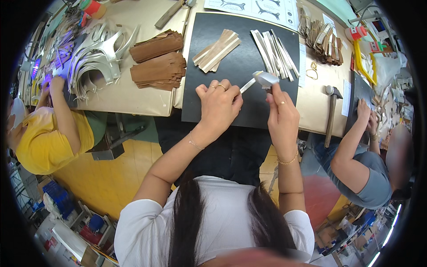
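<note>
My left hand (221, 103) is closed, its thumb and fingers pinching a narrow pale strip (247, 85) low over the black mat (200, 49). In my right hand (283, 113) is a silvery, rounded piece (267, 80) with a cream-coloured end, right at the strip's far tip. Its exact kind is not clear, and my fingers cover part of it. Beyond my left hand lies a crossed stack of beige and white strips (216, 50). A fan of slim white strips (272, 51) rests on the mat beyond my right hand.
Two stacks of brown leather pieces (159, 70) and a heap of curved silver pieces (95, 58) lie to the left. A hammer (330, 113) overhangs the table edge at right. Another handled tool (171, 13) lies at the back. Co-workers sit on both sides.
</note>
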Tool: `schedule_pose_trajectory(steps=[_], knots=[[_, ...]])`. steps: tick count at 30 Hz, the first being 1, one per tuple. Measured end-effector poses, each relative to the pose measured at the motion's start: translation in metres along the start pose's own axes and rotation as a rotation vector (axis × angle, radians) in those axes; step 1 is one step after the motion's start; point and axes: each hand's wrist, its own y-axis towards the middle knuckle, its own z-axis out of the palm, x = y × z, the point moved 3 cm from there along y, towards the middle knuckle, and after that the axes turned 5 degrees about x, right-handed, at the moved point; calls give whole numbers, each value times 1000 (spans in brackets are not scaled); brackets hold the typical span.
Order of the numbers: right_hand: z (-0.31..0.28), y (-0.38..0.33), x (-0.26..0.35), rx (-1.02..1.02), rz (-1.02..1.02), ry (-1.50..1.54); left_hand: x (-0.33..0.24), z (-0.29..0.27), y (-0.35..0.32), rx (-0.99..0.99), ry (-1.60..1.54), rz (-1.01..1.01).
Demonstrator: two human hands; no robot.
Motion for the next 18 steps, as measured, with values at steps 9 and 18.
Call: schedule_pose_trajectory(steps=[9, 18], knots=[[15, -14, 3, 145, 32, -163, 4, -7, -11, -6, -51, -14], [1, -12, 21, 19, -76, 58, 3, -5, -10, 14, -37, -46]])
